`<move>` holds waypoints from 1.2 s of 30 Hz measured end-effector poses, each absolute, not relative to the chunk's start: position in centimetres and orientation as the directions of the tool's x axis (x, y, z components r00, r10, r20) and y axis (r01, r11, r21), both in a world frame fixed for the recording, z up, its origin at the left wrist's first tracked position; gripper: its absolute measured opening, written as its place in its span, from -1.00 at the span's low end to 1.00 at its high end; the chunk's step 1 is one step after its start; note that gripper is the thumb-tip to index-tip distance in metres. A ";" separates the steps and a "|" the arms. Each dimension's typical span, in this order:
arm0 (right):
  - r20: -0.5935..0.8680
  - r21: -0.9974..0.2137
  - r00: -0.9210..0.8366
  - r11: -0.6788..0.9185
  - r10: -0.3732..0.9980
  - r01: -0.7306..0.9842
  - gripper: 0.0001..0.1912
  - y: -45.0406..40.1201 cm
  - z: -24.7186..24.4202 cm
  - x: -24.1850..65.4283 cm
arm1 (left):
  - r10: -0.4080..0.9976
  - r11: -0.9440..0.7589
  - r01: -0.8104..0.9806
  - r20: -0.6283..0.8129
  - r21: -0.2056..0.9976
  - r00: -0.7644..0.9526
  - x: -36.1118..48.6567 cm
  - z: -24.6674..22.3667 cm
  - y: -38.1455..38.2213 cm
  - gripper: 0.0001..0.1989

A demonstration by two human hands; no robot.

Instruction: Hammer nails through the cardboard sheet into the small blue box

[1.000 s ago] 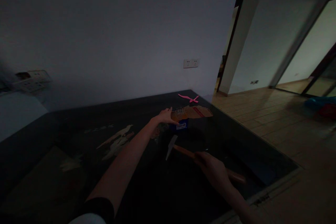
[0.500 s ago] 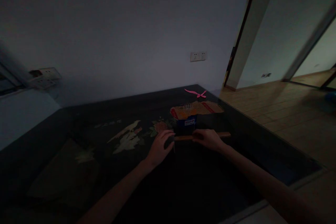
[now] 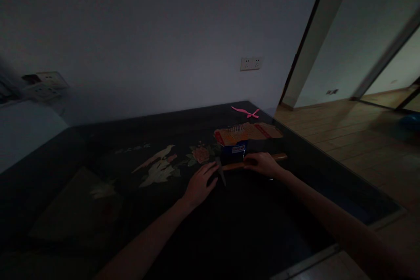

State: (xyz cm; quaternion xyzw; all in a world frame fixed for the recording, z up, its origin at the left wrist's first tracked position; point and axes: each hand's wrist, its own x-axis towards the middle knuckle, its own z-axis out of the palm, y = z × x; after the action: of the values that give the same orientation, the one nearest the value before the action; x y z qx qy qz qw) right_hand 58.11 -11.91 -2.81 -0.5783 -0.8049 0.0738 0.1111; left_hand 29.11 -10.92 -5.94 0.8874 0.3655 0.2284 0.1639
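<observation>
A hammer (image 3: 233, 166) with a wooden handle and a dark, narrow, pointed head lies across the dark tabletop. My right hand (image 3: 261, 164) is closed around the middle of its handle, and the handle's end sticks out to the right. My left hand (image 3: 200, 183) is just left of the hammer head, fingers stretched and thumb apart, with the fingertips at or touching the head. Behind the hammer is a small blue box (image 3: 239, 148) with a pale label. Several nails (image 3: 235, 128) stand upright over a brown and red piece of cardboard (image 3: 269, 130).
A pink ribbon-like strip (image 3: 250, 114) lies at the table's far corner. Bird and flower pictures decorate the dark tabletop (image 3: 183, 127). A wall socket (image 3: 251, 63) is behind the table. Wooden floor (image 3: 331, 135) stretches away on the right.
The hammer has tilted, its head now turned so that more of its metal shows beside my left fingertips. My right hand has risen slightly with the handle. My left fingers look straighter.
</observation>
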 end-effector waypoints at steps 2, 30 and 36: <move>0.089 -0.241 -0.319 0.331 0.943 0.912 -0.67 -11.8 -2.9 58.2 | 0.722 -0.682 0.583 0.276 0.443 0.635 29.1 -6.1 -10.8 -0.57; 0.250 -0.261 -0.425 0.483 0.870 0.836 -0.76 -10.0 -5.9 59.0 | 0.686 -0.723 0.584 0.283 0.370 0.670 29.2 -7.3 -10.1 -0.51; 0.305 -0.290 -0.378 0.464 0.874 0.837 -0.77 -10.1 -6.7 59.1 | 0.678 -0.732 0.575 0.300 0.365 0.671 29.3 -7.3 -10.1 -0.51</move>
State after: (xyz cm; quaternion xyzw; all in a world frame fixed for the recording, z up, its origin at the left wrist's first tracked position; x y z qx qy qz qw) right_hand 59.11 -10.05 -6.65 -0.5161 -0.8290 0.0434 0.2109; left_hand 29.30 -10.12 -7.33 0.9061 0.3457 0.2117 0.1209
